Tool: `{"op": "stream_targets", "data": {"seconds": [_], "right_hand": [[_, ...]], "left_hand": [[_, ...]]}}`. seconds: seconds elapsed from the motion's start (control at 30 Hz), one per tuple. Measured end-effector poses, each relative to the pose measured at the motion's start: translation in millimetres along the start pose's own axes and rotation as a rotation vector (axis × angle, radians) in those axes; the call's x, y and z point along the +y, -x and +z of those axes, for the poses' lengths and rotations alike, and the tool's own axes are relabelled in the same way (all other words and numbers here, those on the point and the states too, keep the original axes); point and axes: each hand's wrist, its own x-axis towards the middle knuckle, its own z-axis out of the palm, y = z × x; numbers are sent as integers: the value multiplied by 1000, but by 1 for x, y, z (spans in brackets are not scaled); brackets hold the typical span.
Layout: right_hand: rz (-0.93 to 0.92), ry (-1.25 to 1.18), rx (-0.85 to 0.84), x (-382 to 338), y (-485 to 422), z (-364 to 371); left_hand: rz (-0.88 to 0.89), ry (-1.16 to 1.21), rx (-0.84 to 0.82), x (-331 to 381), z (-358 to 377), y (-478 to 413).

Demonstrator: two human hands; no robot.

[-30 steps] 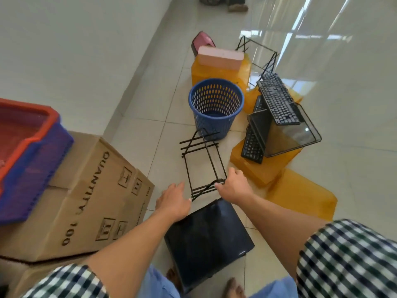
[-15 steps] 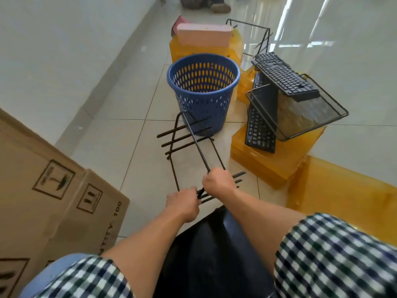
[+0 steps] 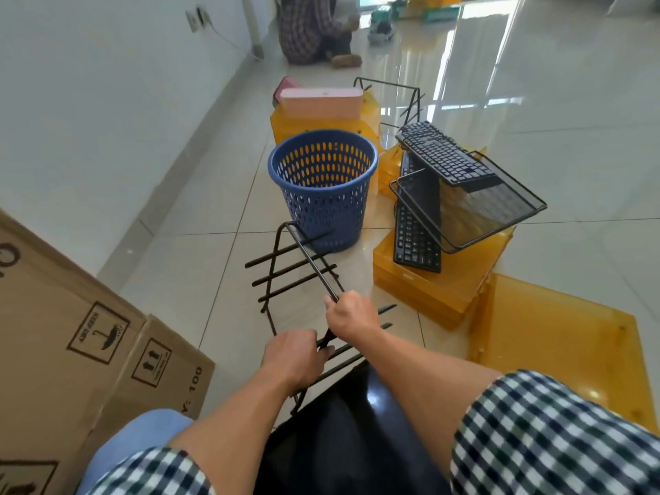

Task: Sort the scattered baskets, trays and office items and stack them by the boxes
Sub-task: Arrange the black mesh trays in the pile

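At eight o'clock stands a brown corrugated cardboard box [image 3: 71, 334], flat-sided and printed with handling symbols. Right of it, near six o'clock, the left grip [image 3: 293, 359] (a bare hand, with a checked sleeve behind it) is clenched round the near end of the black bent-wire rack [image 3: 285, 276], a thin-rodded frame with straight prongs sticking out sideways. At one o'clock from it, the right grip [image 3: 351, 314] grasps the rack's long upper rod.

The rack runs toward twelve o'clock over the glossy pale floor tiles [image 3: 200, 266]. Its far loop reaches the foot of the round blue perforated plastic basket [image 3: 323, 189]; I cannot tell if they touch. Under the forearms lies a shiny black flat tray [image 3: 350, 441].

Beyond the basket, a pink oblong box [image 3: 319, 101] rests on a stack of amber translucent plastic trays [image 3: 285, 126]. At two o'clock a black mesh tray with a wire rim [image 3: 500, 209] leans tilted on low amber plastic trays [image 3: 421, 287]. One black keyboard [image 3: 446, 157] lies across its top edge and a second black keyboard [image 3: 414, 241] slopes beneath it. At four o'clock lies a wide amber plastic tray [image 3: 571, 334].
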Motion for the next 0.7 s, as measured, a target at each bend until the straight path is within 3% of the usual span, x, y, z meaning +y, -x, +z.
{"op": "stream_targets", "data": {"seconds": [0.7], "right_hand": [[-175, -35, 147, -108, 17, -92]], "left_hand": [[336, -219, 502, -16, -127, 4]]}}
